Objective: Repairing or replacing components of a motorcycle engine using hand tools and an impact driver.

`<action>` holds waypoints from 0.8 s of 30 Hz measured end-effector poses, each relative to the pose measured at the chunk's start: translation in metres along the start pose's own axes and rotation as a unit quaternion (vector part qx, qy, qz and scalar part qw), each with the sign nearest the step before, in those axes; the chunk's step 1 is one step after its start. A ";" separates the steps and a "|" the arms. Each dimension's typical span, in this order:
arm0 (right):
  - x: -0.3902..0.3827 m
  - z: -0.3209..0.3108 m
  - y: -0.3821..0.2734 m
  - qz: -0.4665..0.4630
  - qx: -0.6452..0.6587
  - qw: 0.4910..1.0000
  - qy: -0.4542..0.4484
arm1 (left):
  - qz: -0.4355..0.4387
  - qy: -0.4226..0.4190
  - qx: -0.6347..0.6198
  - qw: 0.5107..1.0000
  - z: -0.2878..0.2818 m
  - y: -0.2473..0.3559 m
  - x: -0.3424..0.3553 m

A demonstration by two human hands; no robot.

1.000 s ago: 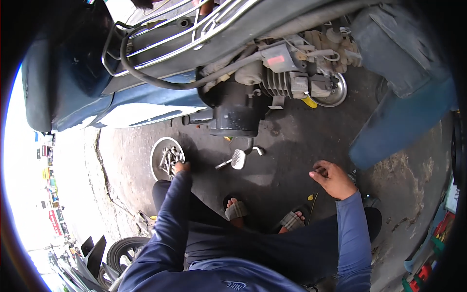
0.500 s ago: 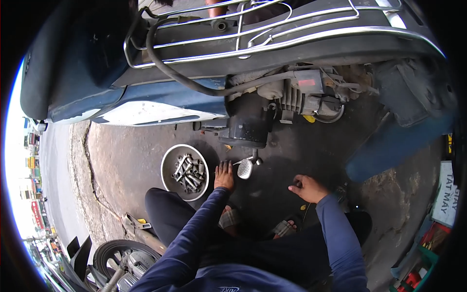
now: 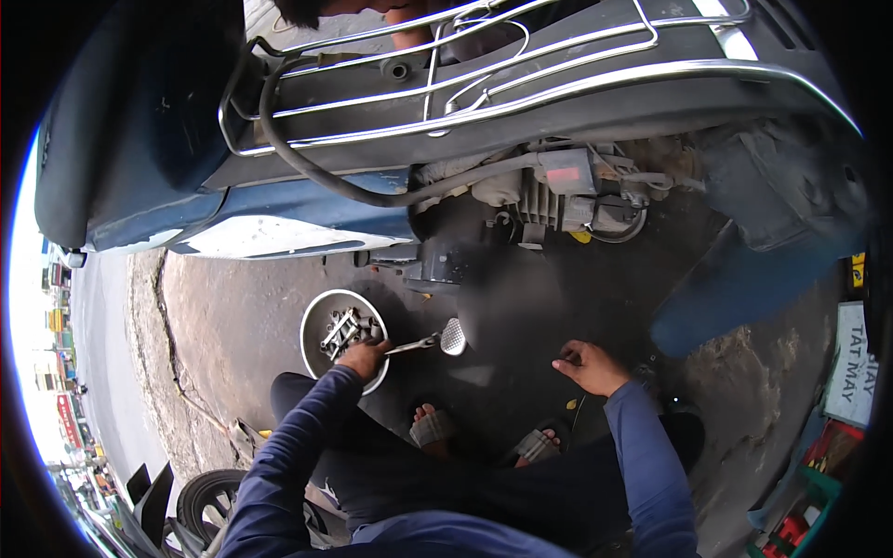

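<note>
My left hand (image 3: 361,358) is closed at the right rim of a round metal bowl (image 3: 305,321) full of sockets and other small metal tools. From its fingers a silver wrench (image 3: 411,346) points right, its tip close to a dotted silver metal pad (image 3: 453,337) below the motorbike. My right hand (image 3: 593,366) hovers over the ground on the right, fingers curled, thumb a little apart. I make out nothing in it. Ahead of both hands stands the motorbike with its bare engine (image 3: 549,200); a dark smear hides part of the black housing beside it.
A chrome rack (image 3: 558,88) and a thick black hose (image 3: 307,167) run along the motorbike. Another person's arm (image 3: 409,33) shows behind it. A wheel (image 3: 200,502) stands at lower left. A white sign (image 3: 848,363) and red and green containers (image 3: 819,493) line the right edge.
My left hand has moved left from the ground beside the bowl to the bowl's rim, and now has the wrench in it. My right hand stays nearly in place. The view has shifted slightly.
</note>
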State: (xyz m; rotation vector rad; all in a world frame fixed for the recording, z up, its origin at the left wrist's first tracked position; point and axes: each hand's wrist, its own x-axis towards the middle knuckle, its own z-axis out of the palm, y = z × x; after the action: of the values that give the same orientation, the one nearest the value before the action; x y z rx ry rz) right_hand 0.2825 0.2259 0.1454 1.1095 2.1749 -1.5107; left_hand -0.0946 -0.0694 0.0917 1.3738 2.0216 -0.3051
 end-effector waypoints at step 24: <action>0.004 0.002 -0.002 -0.015 -0.020 0.999 -0.035 | -0.162 0.107 -0.019 0.981 -0.001 -0.001 0.030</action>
State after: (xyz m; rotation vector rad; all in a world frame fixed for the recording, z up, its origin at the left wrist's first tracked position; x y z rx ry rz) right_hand 0.2783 0.2258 0.1434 1.0002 2.1752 -1.4881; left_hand -0.1021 -0.0476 0.0731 1.0881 2.4209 -0.2675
